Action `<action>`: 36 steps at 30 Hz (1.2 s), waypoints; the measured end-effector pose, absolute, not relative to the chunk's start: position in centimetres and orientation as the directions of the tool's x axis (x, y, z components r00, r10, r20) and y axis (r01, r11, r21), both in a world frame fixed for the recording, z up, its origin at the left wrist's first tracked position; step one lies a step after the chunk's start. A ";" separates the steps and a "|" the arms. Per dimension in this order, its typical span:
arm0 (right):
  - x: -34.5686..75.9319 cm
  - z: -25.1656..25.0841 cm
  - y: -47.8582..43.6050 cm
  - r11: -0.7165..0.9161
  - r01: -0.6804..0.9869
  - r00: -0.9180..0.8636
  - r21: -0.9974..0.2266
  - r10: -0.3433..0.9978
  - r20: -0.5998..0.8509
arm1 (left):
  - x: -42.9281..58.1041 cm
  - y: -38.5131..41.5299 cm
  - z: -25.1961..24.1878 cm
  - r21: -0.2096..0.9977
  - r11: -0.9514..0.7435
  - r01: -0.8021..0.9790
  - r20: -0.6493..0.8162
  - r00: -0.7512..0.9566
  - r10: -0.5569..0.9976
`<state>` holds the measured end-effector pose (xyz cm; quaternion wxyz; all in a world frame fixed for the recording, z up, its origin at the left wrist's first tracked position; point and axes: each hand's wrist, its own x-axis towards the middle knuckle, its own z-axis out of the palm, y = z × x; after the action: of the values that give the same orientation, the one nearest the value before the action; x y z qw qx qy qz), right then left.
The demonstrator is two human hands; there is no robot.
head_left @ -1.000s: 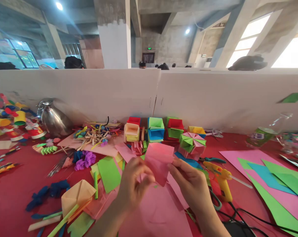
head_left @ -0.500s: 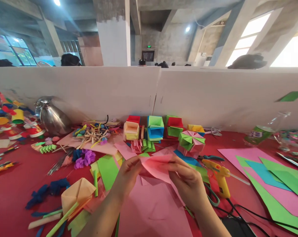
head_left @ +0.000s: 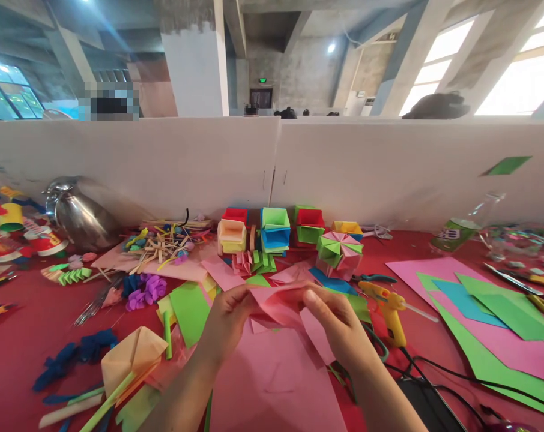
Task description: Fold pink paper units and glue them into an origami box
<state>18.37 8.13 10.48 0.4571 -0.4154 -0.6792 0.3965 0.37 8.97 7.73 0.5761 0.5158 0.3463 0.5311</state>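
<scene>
Paper of a soft pink bridges the left hand and the right hand, bent into a curved, shallow pocket with a shadowed mouth; the left hand grips one edge between thumb and curled fingers; the right hand pinches the opposite edge, its thumb on top; the step in hand seems to be shaping or opening a fold, and the next move probably calls for matched edges and a light press, since thin stock keeps stray wrinkles; below both hands lies a smooth, flat pink sheet; left of the left hand rests a faceted peach paper form; right of the right hand lies a yellow plastic glue gun; beyond both hands stand square-mouthed paper boxes and a pleated pink-and-green piece, its top fanned in wedges
</scene>
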 end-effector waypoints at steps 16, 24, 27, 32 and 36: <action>17.4 9.9 8.4 0.377 0.337 -0.172 -0.863 0.925 0.337 | -0.1 9.0 6.6 0.970 -0.017 -0.242 0.059 0.166 0.984; 17.0 8.9 8.4 0.422 0.150 -0.034 -0.894 0.906 0.422 | -0.2 9.5 6.6 0.946 0.018 -0.324 0.078 0.281 0.957; 16.9 9.0 8.5 0.355 0.039 -0.037 -0.934 0.935 0.354 | -0.3 9.3 7.0 0.959 -0.018 -0.281 0.102 0.289 0.952; 17.2 9.8 8.5 0.246 0.019 -0.038 -0.969 0.969 0.245 | -0.7 9.1 7.8 0.964 -0.117 -0.241 0.205 0.383 0.901; 17.6 10.0 8.4 0.192 0.019 -0.100 -0.981 0.977 0.189 | -0.8 9.1 7.7 0.974 -0.131 -0.186 0.193 0.369 0.909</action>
<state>17.57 8.42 9.98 0.5134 -0.4317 -0.5765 0.4667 -0.75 9.06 7.68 0.5828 0.5873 0.3081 0.4696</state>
